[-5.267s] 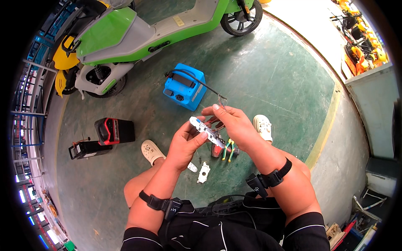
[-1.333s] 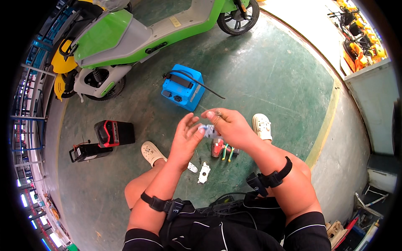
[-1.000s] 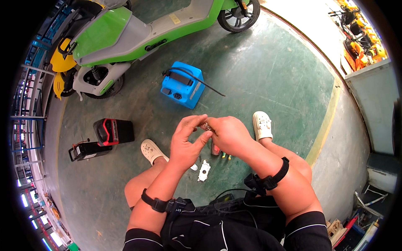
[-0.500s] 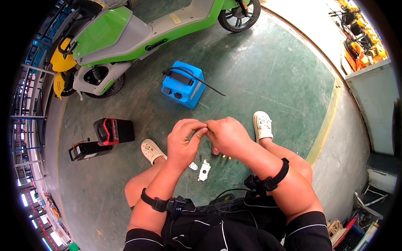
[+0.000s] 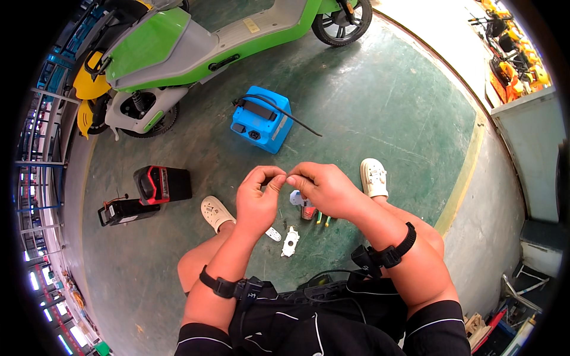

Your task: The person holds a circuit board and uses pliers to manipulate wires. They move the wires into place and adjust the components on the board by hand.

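Note:
My left hand [image 5: 259, 193] and my right hand [image 5: 320, 188] meet at the fingertips above the floor, between my spread knees. Both are closed in a pinch, thumbs against index fingers. Whatever they hold, if anything, is too small to make out. Below them on the green floor lie a white flat bracket-like part [image 5: 290, 241] with a hole in its middle and a white strip with holes [image 5: 273, 234]. Partly behind my right hand are a red container [image 5: 308, 210], a pale bluish piece [image 5: 295, 197] and yellow-green tool handles [image 5: 323, 219].
A blue battery box [image 5: 270, 121] with a black cable stands ahead. To the left are a black-and-red battery case [image 5: 163, 185] and a black battery [image 5: 127, 212]. A green and grey electric scooter [image 5: 219, 59] spans the far side. A grey cabinet [image 5: 531, 142] stands at right.
Both hands have shifted slightly, the right one lower and to the right, baring more of the red container, the bluish piece and the tool handles. The fingertips stay pinched together.

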A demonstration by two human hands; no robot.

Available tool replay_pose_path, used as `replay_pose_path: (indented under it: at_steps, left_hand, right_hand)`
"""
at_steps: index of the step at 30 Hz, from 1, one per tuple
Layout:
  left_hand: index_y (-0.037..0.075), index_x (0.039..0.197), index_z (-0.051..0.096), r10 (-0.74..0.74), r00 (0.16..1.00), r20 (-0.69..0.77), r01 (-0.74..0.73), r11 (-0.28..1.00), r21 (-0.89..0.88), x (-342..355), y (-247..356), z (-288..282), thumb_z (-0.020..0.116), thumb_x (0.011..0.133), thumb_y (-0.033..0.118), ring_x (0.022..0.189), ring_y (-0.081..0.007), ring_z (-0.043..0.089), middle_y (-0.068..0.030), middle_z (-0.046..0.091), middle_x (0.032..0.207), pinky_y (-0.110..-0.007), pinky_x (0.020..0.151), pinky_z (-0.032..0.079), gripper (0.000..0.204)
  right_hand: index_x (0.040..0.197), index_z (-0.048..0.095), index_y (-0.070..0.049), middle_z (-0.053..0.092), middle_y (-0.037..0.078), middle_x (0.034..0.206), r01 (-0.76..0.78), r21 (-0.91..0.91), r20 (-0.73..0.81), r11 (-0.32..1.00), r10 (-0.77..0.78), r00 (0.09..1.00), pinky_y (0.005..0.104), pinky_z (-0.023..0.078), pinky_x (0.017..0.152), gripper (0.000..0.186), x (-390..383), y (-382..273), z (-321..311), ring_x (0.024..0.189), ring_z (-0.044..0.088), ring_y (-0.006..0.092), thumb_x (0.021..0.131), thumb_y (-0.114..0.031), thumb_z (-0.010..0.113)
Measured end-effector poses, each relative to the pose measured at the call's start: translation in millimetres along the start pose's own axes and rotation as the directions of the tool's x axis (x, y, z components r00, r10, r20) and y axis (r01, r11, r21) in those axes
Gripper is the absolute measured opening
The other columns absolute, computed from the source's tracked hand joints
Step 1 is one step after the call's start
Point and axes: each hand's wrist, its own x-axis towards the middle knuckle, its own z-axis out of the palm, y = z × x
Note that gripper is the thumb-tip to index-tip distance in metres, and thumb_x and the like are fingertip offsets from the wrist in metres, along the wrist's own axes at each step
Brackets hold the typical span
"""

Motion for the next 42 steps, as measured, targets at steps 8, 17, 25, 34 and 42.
replay_pose_path:
  at_steps: [8, 17, 25, 34, 42]
  left_hand:
    - [0.001, 0.108, 0.069, 0.061, 0.995, 0.08, -0.052, 0.992, -0.113, 2.4, 6.4, -3.4, 0.071, 0.092, 0.011, 0.09, -0.0133, 0.062, -0.0064, 0.065, 0.103, -0.028, 0.081, 0.05, 0.019]
    - [0.005, 0.114, 0.071, 0.242, 0.959, 0.144, -0.264, 0.951, 0.161, -0.6, 18.9, -6.1, 0.078, 0.084, 0.01, 0.089, -0.0175, 0.065, -0.0082, 0.067, 0.102, -0.03, 0.079, 0.053, 0.031]
    - [0.003, 0.107, 0.074, 0.358, 0.918, 0.173, -0.395, 0.869, 0.299, -0.7, 19.0, -9.8, 0.079, 0.081, 0.007, 0.088, -0.0182, 0.068, -0.0107, 0.07, 0.101, -0.028, 0.075, 0.054, 0.027]
    - [0.008, 0.103, 0.076, 0.33, 0.936, 0.119, -0.351, 0.899, 0.261, -1.5, 21.1, -8.6, 0.08, 0.079, 0.008, 0.085, -0.0227, 0.066, -0.0076, 0.071, 0.091, -0.033, 0.073, 0.052, 0.025]
    - [0.007, 0.098, 0.075, 0.496, 0.859, 0.126, -0.506, 0.784, 0.36, 0.1, 20.4, -9.6, 0.079, 0.078, 0.004, 0.08, -0.0234, 0.065, -0.0073, 0.07, 0.09, -0.033, 0.071, 0.05, 0.021]
  right_hand:
    - [0.098, 0.069, -0.002, 0.061, 0.003, 0.072, -0.187, 0.229, 0.093, 0.955, 0.17, 0.981, 0.031, 0.048, 0.06, 0.024, 0.9, -11.2, -15.3, 0.068, 0.061, 0.0119, 0.097, -0.026, 0.063]
    - [0.085, 0.067, -0.004, 0.058, -0.001, 0.069, -0.158, 0.465, 0.156, 0.871, 0.095, 0.983, 0.0254, 0.037, 0.055, 0.02, 2.6, 1.8, -19.0, 0.062, 0.049, 0.0067, 0.094, -0.022, 0.067]
    - [0.082, 0.067, -0.004, 0.055, -0.003, 0.067, -0.155, 0.488, 0.175, 0.859, 0.078, 0.981, 0.0257, 0.033, 0.053, 0.018, 4.3, 7.8, -17.6, 0.06, 0.044, 0.0058, 0.091, -0.02, 0.067]
    - [0.084, 0.068, -0.004, 0.053, -0.003, 0.066, -0.176, 0.476, 0.187, 0.861, 0.096, 0.978, 0.0256, 0.033, 0.054, 0.019, 4.4, 5.7, -17.0, 0.06, 0.043, 0.0061, 0.091, -0.022, 0.067]
    - [0.086, 0.067, -0.003, 0.053, -0.003, 0.066, -0.211, 0.55, 0.248, 0.808, 0.083, 0.965, 0.0243, 0.032, 0.054, 0.019, 3.1, 4.0, -17.3, 0.06, 0.045, 0.0064, 0.092, -0.022, 0.068]
